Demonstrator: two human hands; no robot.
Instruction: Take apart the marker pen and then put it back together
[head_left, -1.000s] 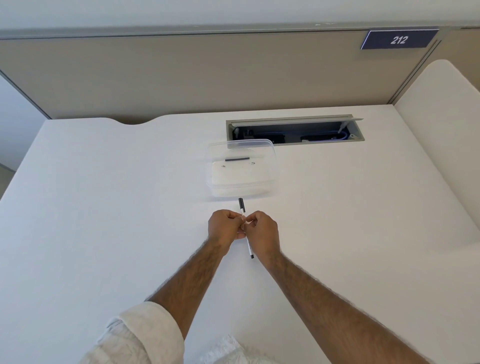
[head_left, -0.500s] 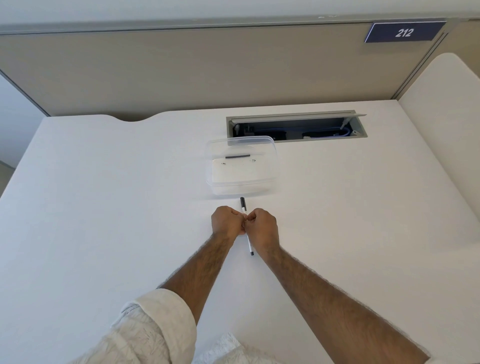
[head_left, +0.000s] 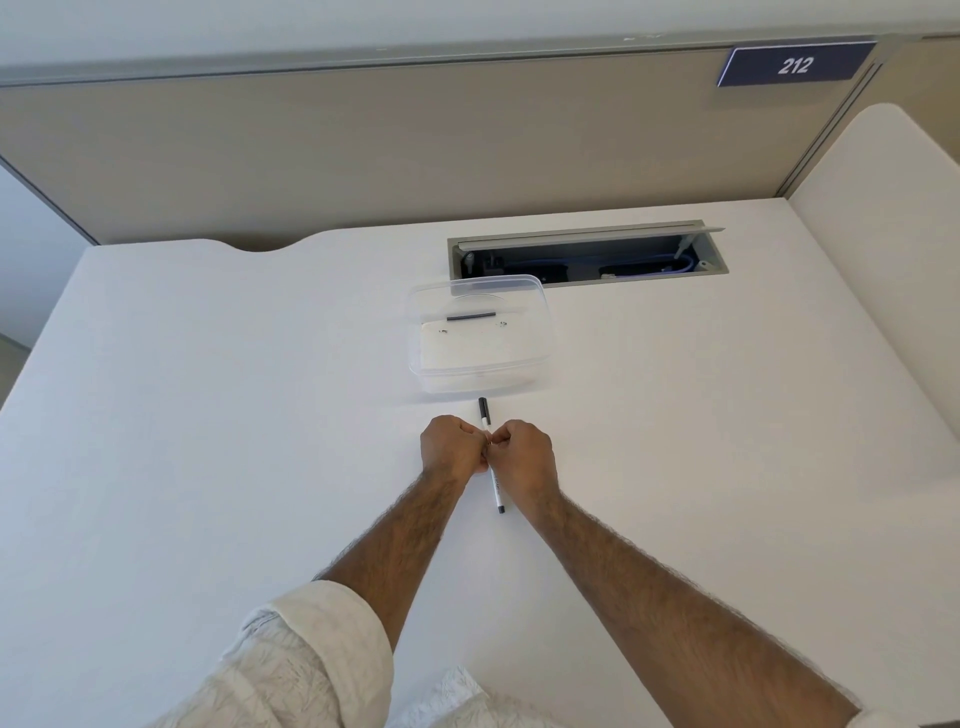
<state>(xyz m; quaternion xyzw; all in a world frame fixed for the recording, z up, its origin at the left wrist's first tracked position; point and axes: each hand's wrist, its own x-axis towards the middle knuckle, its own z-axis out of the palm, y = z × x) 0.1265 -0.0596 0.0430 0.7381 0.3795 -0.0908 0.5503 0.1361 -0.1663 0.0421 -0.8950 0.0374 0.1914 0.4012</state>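
A: Two hands on one pen, then? Where does it sit?

B: Yes. The marker pen is held just above the white tabletop, in front of the clear plastic tub. Its black cap end points away from the person, toward the tub; the white barrel runs back between the wrists to a small dark end plug.

A: And the grip?

B: The left hand and the right hand are both curled closed around the middle of the pen, knuckles touching. The fingers are wrapped tight, so the joint they cover is hidden.

A: Which step would you call this?

B: I judge it to be work at a joint in the middle of the barrel, pulling or pressing. Whether that is taking apart or putting back, I cannot tell. A dark slim part lies inside the tub with two tiny bits beside it. If those belong to this pen, the job is partly stripped down.

A: What does the next move ask for?

B: A straight pull or push along the pen's axis, hands braced against each other, perhaps with a slight twist. Sideways force could bend the thin barrel. Any freed piece is small, so it should go into the tub rather than roll across the tabletop.
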